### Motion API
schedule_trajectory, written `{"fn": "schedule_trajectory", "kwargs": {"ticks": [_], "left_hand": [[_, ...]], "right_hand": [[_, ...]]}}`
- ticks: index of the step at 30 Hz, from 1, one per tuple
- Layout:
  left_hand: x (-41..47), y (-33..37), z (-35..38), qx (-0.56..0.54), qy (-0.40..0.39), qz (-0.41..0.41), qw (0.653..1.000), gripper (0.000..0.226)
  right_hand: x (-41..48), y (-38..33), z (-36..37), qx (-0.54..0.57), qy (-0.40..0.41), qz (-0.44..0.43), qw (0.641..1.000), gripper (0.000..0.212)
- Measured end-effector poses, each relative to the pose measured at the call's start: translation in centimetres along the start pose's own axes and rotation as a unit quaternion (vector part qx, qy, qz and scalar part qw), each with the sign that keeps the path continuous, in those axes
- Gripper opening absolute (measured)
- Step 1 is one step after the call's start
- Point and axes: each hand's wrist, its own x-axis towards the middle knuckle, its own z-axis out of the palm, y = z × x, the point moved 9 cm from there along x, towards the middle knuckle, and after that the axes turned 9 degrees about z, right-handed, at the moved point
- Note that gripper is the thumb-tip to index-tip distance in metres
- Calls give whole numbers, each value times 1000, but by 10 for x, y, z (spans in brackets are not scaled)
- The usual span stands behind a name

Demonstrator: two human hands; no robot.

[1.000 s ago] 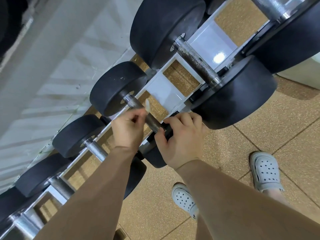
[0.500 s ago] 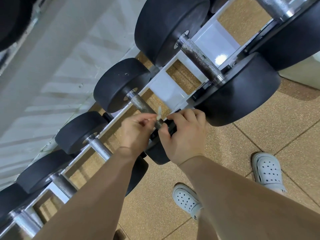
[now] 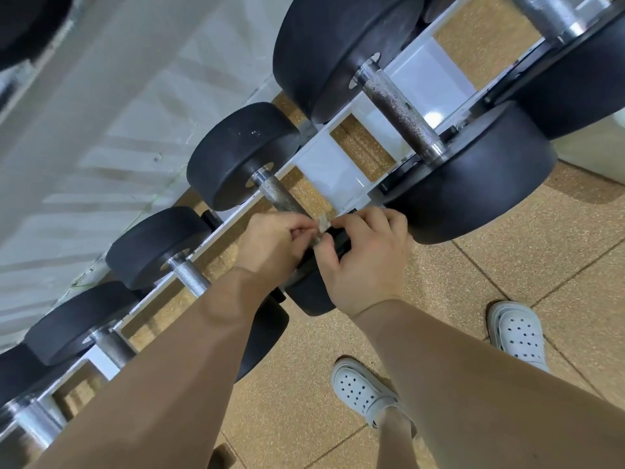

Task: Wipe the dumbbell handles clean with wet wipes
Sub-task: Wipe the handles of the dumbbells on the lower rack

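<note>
**Wiping stroke nearing the front-rail end of a dumbbell handle**

Left hand (image 3: 270,245) pinches the wet wipe (image 3: 321,226) in curled fingers; right hand (image 3: 365,255) is clamped, fingers curled, over the dark near end of the dumbbell (image 3: 311,299) at the front rail of the rack (image 3: 341,170), the exact part beneath it hidden; against a second ago, the gap between the hands has narrowed and the wipe has travelled from mid-handle toward the front rail, leaving a longer bare knurled stretch of handle (image 3: 279,192) behind it; by this reading the pass over this handle is almost complete; the wipe lies between the hands, held at the left fingertips and just beside the right thumb; beyond it the handle runs to the far head (image 3: 243,157) at the rear rail.
</note>
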Motion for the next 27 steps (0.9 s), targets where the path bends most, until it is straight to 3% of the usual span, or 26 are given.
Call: {"fn": "schedule_trajectory", "kwargs": {"ticks": [4, 5, 7, 9, 11, 16, 17, 20, 23, 25, 27], "left_hand": [[13, 2, -59, 89, 232, -13, 969, 11], [12, -1, -62, 87, 258, -26, 962, 12], [10, -5, -44, 44, 211, -42, 976, 13], [5, 3, -13, 5, 106, -14, 994, 12], [-2, 9, -3, 5, 63, 8, 998, 11], [15, -1, -60, 67, 237, -43, 968, 14], [16, -1, -61, 72, 242, -49, 966, 14], [10, 2, -20, 14, 93, -40, 995, 21], [-22, -3, 13, -102, -26, -117, 988, 37], [-43, -13, 2, -158, 42, -181, 970, 29], [-70, -23, -11, -268, 161, -249, 916, 16]], "right_hand": [[-1, 0, -1, -2, -1, -1, 1000, 34], [0, 0, -1, -2, -2, -1, 1000, 34], [0, 0, -1, -3, -3, 2, 1000, 33], [0, 0, 0, -5, -1, 1, 1000, 30], [0, 1, 0, -6, -2, 0, 1000, 31], [0, 1, 1, -5, -21, 5, 1000, 38], [0, 0, 1, -5, -21, 3, 1000, 39], [0, -1, 0, -12, -18, -3, 1000, 36], [1, -1, 0, -17, -17, 2, 1000, 34], [1, -2, 1, -29, -31, 6, 999, 34], [0, -6, 2, -63, -47, -10, 997, 33]]}}
